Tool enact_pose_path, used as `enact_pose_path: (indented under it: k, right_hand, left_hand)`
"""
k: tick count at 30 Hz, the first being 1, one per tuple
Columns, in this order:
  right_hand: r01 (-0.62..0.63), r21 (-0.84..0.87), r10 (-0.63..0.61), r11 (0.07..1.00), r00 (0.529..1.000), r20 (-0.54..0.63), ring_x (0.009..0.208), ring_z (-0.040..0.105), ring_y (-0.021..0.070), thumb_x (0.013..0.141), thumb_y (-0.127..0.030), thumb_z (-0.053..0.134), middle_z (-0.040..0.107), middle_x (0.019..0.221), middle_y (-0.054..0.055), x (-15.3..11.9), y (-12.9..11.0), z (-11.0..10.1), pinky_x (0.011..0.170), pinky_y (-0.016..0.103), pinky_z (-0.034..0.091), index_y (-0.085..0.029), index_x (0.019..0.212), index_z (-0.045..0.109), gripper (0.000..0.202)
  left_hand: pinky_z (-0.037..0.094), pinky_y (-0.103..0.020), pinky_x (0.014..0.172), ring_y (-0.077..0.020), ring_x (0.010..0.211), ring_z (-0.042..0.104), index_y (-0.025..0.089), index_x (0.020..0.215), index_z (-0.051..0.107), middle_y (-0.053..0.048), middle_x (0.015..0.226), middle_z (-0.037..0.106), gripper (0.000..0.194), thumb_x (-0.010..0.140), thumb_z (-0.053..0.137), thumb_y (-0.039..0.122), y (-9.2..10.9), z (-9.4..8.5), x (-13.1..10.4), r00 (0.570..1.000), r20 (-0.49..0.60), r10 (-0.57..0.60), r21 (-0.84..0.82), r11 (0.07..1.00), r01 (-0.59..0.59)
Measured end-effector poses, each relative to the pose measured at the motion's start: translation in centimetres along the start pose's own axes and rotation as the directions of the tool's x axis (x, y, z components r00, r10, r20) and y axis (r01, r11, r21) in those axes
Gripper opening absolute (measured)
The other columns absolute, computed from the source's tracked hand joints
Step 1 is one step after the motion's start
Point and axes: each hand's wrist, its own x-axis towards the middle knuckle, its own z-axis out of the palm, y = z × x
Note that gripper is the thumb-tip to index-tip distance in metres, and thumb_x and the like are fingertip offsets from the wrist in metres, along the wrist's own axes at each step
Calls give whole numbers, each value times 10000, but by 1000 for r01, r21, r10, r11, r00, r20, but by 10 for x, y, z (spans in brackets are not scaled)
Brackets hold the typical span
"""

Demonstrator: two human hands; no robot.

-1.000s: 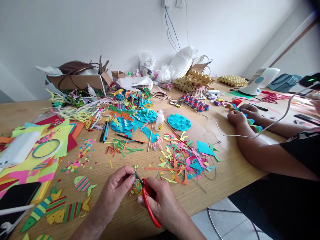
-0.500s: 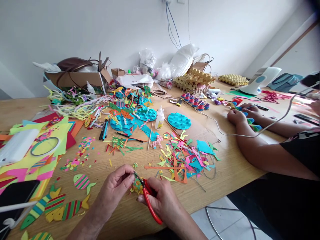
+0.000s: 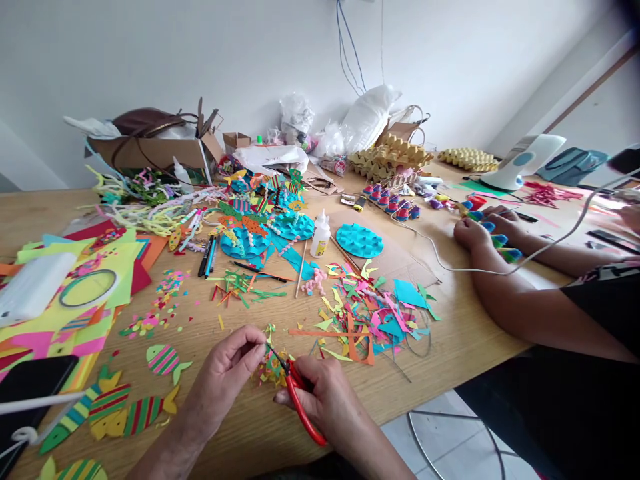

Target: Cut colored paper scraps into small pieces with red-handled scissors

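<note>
My right hand (image 3: 327,393) is wrapped around red-handled scissors (image 3: 304,413), whose thin dark blades point up and left. At the tips of those blades, my left hand (image 3: 231,370) is closed in a pinch; whatever sits between its fingers is too small to make out. Small yellow and green paper clippings (image 3: 273,370) lie on the table beneath the blades. Left of my left hand rest a striped paper fish (image 3: 165,360) in pink and green and a red-and-green striped fish (image 3: 145,418). Orange paper strips (image 3: 356,340) lie beyond my right hand.
Paper scraps (image 3: 370,307), a white glue bottle (image 3: 321,237) and a blue egg-carton piece (image 3: 360,240) stand farther back. Coloured paper sheets (image 3: 127,260) and a dark phone (image 3: 35,387) are at left. Another person's hands (image 3: 475,237) work at right, with a cable (image 3: 450,269) nearby.
Both hands stay almost in place, the left shifting slightly left. The view has moved a little. The scissors remain in my right hand, tips still at my left fingers.
</note>
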Motion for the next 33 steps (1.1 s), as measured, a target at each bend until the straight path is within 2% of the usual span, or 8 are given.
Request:
enact_pose_path:
  k: [4, 6, 18, 33]
  right_hand:
    - [-23, 75, 23, 997, 1000, -6, 464, 210, 76, 738, -627, 469, 243, 479, -70, 1, 1, 2, 426, 210, 162, -197, 512, 283, 520]
    - [-25, 91, 27, 995, 1000, -13, 467, 199, 74, 727, -627, 481, 229, 476, -73, 1, 2, 3, 422, 206, 158, -195, 507, 280, 524]
    - [-30, 48, 30, 998, 1000, 1, 481, 239, 77, 755, -564, 484, 289, 494, -68, -1, -2, 3, 440, 199, 178, -191, 545, 308, 462]
    - [-19, 10, 19, 1000, 1000, 6, 468, 240, 74, 757, -580, 475, 293, 489, -66, -3, 3, 1, 443, 203, 177, -193, 538, 292, 481]
  left_hand:
    - [394, -206, 618, -142, 671, 466, 199, 775, 556, 35, 680, 504, 114, 810, 511, 297, -1, 2, -1, 998, -39, -41, -40, 998, 40]
    - [392, -208, 616, -144, 674, 473, 198, 791, 558, 33, 685, 515, 122, 809, 512, 309, -1, 3, -2, 998, -23, -58, -40, 998, 57]
    - [356, -226, 608, -140, 650, 435, 184, 683, 523, 38, 648, 457, 185, 823, 454, 283, 1, 5, -2, 992, 114, -54, 58, 997, 48]
    - [366, -237, 607, -150, 650, 462, 186, 689, 531, 31, 646, 478, 174, 812, 453, 282, 3, 4, 0, 993, 108, -54, 74, 996, 47]
